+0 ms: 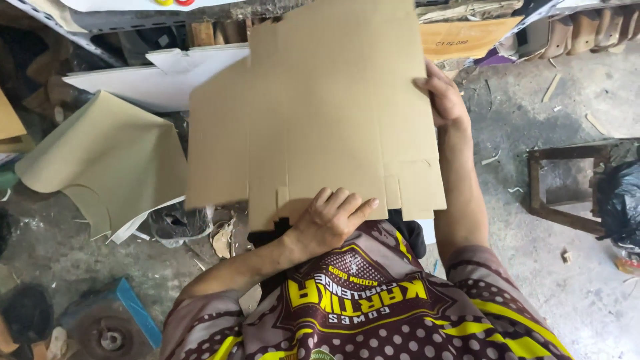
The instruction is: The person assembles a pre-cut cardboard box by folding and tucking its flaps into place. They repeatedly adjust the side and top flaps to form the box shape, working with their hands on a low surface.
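Left hand (331, 219) lies flat, fingers spread, pressing the near edge of a flat die-cut cardboard sheet (320, 107) held over the lap; right hand (440, 93) grips the sheet's far right edge; beyond, curled tan paper (100, 153) and a white board (160, 80) lie on the floor.

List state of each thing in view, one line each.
Cardboard blank: flat, unfolded, held over the lap.
Left hand: palm down on the blank's near edge.
Right hand: gripping the blank's right edge.
Beige sheet: curled, lying on floor.
White board: flat, partly under the blank.
Wooden frame: on floor, open middle.
Black bag: bunched.
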